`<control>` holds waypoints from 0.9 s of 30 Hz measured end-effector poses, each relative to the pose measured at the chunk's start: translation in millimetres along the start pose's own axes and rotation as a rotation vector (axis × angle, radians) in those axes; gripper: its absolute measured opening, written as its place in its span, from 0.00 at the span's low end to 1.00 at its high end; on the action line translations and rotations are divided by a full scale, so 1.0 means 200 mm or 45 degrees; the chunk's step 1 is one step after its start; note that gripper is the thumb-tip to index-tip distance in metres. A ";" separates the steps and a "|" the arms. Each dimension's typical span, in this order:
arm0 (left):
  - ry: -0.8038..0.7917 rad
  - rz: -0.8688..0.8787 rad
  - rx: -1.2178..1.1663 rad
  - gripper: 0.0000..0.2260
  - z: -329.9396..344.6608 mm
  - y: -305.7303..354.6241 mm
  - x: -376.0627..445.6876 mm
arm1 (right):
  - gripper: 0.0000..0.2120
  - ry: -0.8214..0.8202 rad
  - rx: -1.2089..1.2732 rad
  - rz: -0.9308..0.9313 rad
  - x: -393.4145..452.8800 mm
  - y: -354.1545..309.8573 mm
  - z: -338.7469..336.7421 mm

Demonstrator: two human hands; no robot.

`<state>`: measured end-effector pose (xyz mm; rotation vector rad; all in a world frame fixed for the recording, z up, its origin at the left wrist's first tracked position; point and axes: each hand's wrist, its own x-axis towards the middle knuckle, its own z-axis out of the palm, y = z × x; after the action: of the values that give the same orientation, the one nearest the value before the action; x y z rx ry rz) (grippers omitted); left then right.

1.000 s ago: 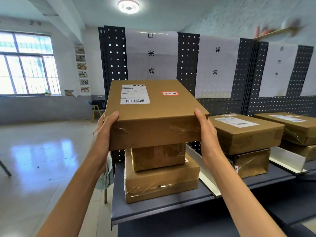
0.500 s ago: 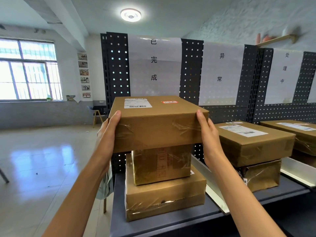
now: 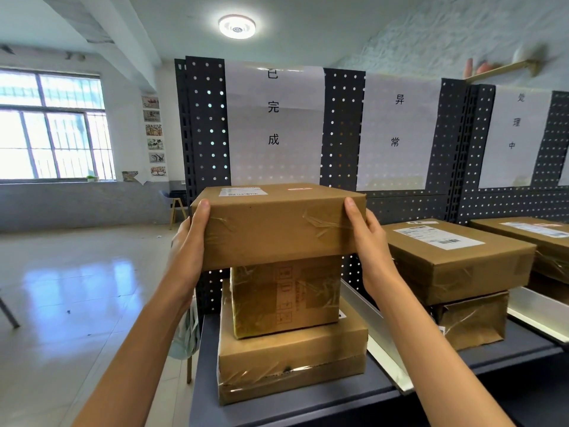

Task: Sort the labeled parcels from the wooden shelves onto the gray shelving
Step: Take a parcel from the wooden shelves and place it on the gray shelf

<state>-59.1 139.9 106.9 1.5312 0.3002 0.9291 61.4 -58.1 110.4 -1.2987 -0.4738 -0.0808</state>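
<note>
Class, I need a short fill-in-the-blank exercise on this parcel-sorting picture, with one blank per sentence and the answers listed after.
1. The left hand and right hand hold the top parcel by its two ____.
2. Under the held parcel, the stack has ____ more boxes.
3. The small sticker on the parcel's top is ____ in colour.
4. The stack stands on the ____ shelf.

Missing words: sides; two; red; gray
</note>
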 end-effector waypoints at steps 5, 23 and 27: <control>0.091 0.113 0.199 0.26 -0.01 0.04 -0.08 | 0.24 0.033 -0.098 -0.071 -0.06 -0.03 -0.02; 0.275 0.820 1.665 0.16 -0.43 -0.07 -0.61 | 0.18 -0.052 -1.285 -0.966 -0.64 0.17 0.22; 0.337 0.741 1.779 0.14 -0.72 -0.05 -0.73 | 0.18 -0.276 -1.295 -1.036 -0.81 0.19 0.43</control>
<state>-249.7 146.4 31.0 2.8631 0.8305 1.5074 -97.3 0.4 30.4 -2.0223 -1.2241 -0.9696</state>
